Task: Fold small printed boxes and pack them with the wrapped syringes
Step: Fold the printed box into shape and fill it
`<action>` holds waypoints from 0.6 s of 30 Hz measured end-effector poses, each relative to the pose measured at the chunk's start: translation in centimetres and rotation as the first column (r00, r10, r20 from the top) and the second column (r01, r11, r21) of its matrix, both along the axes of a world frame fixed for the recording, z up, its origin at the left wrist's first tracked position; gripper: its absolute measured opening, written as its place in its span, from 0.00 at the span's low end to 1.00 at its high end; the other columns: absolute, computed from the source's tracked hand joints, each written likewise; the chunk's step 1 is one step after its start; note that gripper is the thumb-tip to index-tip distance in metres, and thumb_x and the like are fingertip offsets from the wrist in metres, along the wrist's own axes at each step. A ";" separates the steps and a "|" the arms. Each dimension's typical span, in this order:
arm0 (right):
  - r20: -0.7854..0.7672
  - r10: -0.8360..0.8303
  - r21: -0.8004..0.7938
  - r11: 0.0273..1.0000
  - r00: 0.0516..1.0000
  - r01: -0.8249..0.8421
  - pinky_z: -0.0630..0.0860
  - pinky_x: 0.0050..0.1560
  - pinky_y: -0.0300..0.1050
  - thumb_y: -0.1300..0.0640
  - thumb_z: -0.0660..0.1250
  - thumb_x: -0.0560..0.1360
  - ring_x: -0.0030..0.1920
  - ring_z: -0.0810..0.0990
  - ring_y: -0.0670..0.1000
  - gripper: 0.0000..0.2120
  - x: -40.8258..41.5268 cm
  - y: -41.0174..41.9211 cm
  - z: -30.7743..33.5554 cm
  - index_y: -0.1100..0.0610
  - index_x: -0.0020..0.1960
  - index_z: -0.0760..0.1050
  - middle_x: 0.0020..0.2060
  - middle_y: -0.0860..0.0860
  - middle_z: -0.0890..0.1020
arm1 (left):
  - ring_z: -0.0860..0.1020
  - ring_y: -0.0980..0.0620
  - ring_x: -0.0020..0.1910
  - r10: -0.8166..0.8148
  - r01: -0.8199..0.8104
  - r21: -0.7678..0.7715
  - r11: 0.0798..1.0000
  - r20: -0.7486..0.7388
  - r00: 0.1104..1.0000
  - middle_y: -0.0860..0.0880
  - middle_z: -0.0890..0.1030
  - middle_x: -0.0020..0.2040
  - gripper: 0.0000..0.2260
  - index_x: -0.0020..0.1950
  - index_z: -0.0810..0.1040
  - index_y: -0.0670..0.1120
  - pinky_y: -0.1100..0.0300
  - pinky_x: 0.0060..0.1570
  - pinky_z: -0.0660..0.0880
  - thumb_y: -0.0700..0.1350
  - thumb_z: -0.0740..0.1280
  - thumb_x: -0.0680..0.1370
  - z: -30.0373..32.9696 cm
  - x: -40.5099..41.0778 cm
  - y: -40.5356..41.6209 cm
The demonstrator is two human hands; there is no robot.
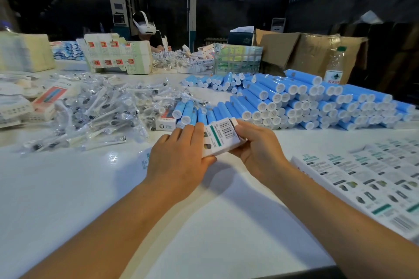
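Note:
A small white printed box [223, 137] with a barcode and a green stripe is held just above the white table [90, 188], near its middle. My left hand [179, 161] grips the box's near left end, fingers over its top. My right hand [256, 145] holds its right side, thumb near the far end flap. A heap of wrapped syringes [97, 111] in clear film lies to the left. Flat unfolded printed boxes [371, 179] are laid out in a row at the right.
Blue tubes with white caps [301, 102] are stacked behind the box and to the right. A red-and-white box [165, 120] lies by the syringes. Across the table sits a person [147, 29] in a headset, with cartons [306, 52], a water bottle [334, 65] and a big machine behind.

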State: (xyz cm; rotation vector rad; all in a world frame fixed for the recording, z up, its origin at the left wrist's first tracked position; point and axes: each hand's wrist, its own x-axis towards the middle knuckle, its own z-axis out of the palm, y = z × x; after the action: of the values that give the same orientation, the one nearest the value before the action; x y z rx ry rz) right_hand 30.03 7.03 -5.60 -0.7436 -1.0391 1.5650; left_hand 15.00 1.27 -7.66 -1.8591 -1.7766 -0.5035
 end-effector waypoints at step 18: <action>0.412 -0.182 0.257 0.963 0.893 0.078 0.78 0.56 0.50 0.61 0.55 0.80 0.52 0.78 0.48 0.16 -0.7 -0.7 -1.1 0.54 0.63 0.77 0.46 0.40 0.79 | 0.76 0.44 0.53 0.022 -0.027 -0.056 0.998 -0.096 0.995 0.43 0.76 0.59 0.32 0.70 0.66 0.38 0.52 0.44 0.73 0.58 0.65 0.75 0.6 0.3 -0.7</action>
State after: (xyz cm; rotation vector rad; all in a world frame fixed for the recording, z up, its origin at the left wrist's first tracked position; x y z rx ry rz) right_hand 29.29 6.33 -6.66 -1.0001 -1.4399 1.1556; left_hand 15.26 0.61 -7.02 -1.8654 -1.7655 -0.3513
